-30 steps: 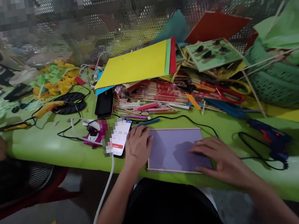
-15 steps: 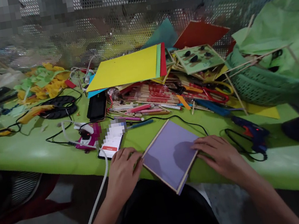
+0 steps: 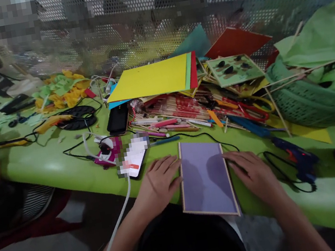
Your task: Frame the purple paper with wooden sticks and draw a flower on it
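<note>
Purple stick-edged card [image 3: 206,174] sits lower center, left hand [image 3: 159,182] at its left edge, right hand [image 3: 254,171] at its right. Glue gun [image 3: 300,159] just chilling lower right, lit smartphone [image 3: 137,151] left of center.

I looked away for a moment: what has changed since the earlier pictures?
The purple board has turned about a quarter-turn counterclockwise, its long sides now running front to back. The left hand is now at its left edge, the right hand at its right edge. The glue gun, phone and yellow sheet stayed put.

Black clothing [image 3: 190,246] over the lap, bare forearms [image 3: 294,218], bare hands [image 3: 159,182]
</note>
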The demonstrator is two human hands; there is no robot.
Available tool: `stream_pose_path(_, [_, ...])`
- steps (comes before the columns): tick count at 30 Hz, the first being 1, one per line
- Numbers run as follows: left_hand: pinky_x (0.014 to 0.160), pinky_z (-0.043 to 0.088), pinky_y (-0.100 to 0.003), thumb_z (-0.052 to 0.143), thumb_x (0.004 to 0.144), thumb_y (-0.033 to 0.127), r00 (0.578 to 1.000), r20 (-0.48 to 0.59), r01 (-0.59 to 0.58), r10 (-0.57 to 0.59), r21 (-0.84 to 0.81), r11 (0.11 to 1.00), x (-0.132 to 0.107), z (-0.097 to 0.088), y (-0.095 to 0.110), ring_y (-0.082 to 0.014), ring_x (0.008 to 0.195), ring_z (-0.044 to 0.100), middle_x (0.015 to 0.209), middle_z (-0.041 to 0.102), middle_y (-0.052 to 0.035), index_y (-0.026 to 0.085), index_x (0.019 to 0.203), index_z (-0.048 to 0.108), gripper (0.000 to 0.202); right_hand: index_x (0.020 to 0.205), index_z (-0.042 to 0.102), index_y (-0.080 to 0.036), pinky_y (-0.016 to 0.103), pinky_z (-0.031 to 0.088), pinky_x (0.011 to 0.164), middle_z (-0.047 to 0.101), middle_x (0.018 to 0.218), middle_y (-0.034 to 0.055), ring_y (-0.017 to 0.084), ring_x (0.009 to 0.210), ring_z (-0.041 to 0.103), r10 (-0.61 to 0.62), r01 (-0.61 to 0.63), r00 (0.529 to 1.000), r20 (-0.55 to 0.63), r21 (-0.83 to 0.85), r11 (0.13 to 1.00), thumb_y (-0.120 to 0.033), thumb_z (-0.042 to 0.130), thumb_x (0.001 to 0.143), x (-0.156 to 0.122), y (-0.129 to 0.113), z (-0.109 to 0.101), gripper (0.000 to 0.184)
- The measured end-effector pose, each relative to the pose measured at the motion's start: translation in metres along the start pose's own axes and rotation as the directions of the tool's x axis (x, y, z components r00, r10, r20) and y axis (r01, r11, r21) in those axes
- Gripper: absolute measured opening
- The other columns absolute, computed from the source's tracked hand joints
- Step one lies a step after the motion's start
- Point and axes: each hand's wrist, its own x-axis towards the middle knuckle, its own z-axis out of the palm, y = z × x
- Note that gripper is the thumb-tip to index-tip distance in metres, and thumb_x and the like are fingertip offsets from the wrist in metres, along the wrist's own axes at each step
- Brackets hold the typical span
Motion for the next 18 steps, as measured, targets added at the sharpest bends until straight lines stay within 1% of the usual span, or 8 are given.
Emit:
stream_pose_path(1, [0.113, 0.042, -0.046, 0.052, 0.101, 0.030, 1.000, 0.011, 0.004, -0.005, 0.032, 0.999, 0.005, 0.005, -0.003, -0.0247, 0.136, 0.054, 0.145, 0.061, -0.0094, 0.021, 0.142, 0.054, 0.043, 0.126, 0.066, -0.026, 0.045, 0.053, 0.095, 0.075, 0.118, 0.0072, 0.026, 0.106, 0.068, -0.007, 0.007, 1.000, -0.007, 0.000, 1.000, -0.026, 0.050, 0.101, -0.002, 0.001, 0.001, 0.030])
stream_pose_path(4, [0.118, 0.037, -0.050, 0.052, 0.100, 0.033, 0.999, 0.036, 0.023, -0.027, 0.106, 0.994, 0.015, 0.021, -0.010, -0.0266, 0.142, 0.048, 0.153, 0.054, -0.0092, 0.020, 0.147, 0.049, 0.049, 0.127, 0.065, -0.026, 0.045, 0.053, 0.093, 0.074, 0.118, 0.0076, 0.026, 0.106, 0.068, -0.024, 0.024, 1.000, -0.013, -0.005, 1.000, -0.028, 0.053, 0.100, -0.008, 0.006, 0.003, 0.030])
stream_pose_path(7, [0.120, 0.032, -0.052, 0.050, 0.101, 0.036, 0.997, 0.076, 0.019, -0.028, 0.122, 0.992, 0.019, 0.031, -0.011, -0.0263, 0.146, 0.043, 0.158, 0.048, -0.0094, 0.020, 0.151, 0.044, 0.052, 0.129, 0.064, -0.026, 0.046, 0.052, 0.094, 0.074, 0.119, 0.0081, 0.027, 0.106, 0.068, -0.038, 0.038, 0.999, 0.011, -0.018, 0.999, -0.030, 0.055, 0.100, -0.011, 0.010, 0.007, 0.031])
stream_pose_path(10, [0.122, 0.029, -0.051, 0.047, 0.102, 0.038, 0.995, 0.098, 0.020, -0.031, 0.112, 0.994, 0.019, 0.035, -0.010, -0.0245, 0.148, 0.040, 0.159, 0.045, -0.0091, 0.021, 0.153, 0.041, 0.053, 0.129, 0.063, -0.026, 0.047, 0.052, 0.095, 0.073, 0.121, 0.0082, 0.028, 0.108, 0.067, -0.039, 0.040, 0.999, 0.036, -0.027, 0.999, -0.031, 0.056, 0.099, -0.012, 0.011, 0.009, 0.031])
stream_pose_path(13, [0.123, 0.027, -0.051, 0.048, 0.102, 0.037, 0.994, 0.100, 0.028, -0.039, 0.110, 0.994, 0.019, 0.035, -0.010, -0.0239, 0.148, 0.040, 0.159, 0.045, -0.0087, 0.022, 0.153, 0.040, 0.054, 0.128, 0.063, -0.026, 0.047, 0.053, 0.094, 0.073, 0.121, 0.0085, 0.027, 0.108, 0.068, -0.054, 0.055, 0.998, 0.031, -0.022, 0.998, -0.030, 0.057, 0.099, -0.011, 0.009, 0.009, 0.030])
stream_pose_path(15, [0.122, 0.028, -0.051, 0.048, 0.102, 0.037, 0.993, 0.108, 0.025, -0.037, 0.117, 0.993, 0.021, 0.035, -0.011, -0.0243, 0.149, 0.040, 0.160, 0.045, -0.0086, 0.022, 0.154, 0.039, 0.055, 0.129, 0.063, -0.026, 0.046, 0.053, 0.093, 0.073, 0.120, 0.0087, 0.027, 0.107, 0.068, -0.058, 0.059, 0.998, 0.023, -0.027, 0.998, -0.030, 0.056, 0.099, -0.010, 0.008, 0.008, 0.030])
stream_pose_path(18, [0.121, 0.030, -0.053, 0.048, 0.102, 0.036, 0.992, 0.126, 0.014, -0.031, 0.135, 0.991, 0.026, 0.036, -0.013, -0.0252, 0.149, 0.040, 0.160, 0.044, -0.0078, 0.021, 0.154, 0.039, 0.055, 0.132, 0.061, -0.025, 0.045, 0.053, 0.094, 0.072, 0.122, 0.0090, 0.027, 0.108, 0.067, -0.029, 0.030, 0.999, 0.014, -0.047, 0.998, -0.030, 0.053, 0.101, -0.009, 0.006, 0.007, 0.032])
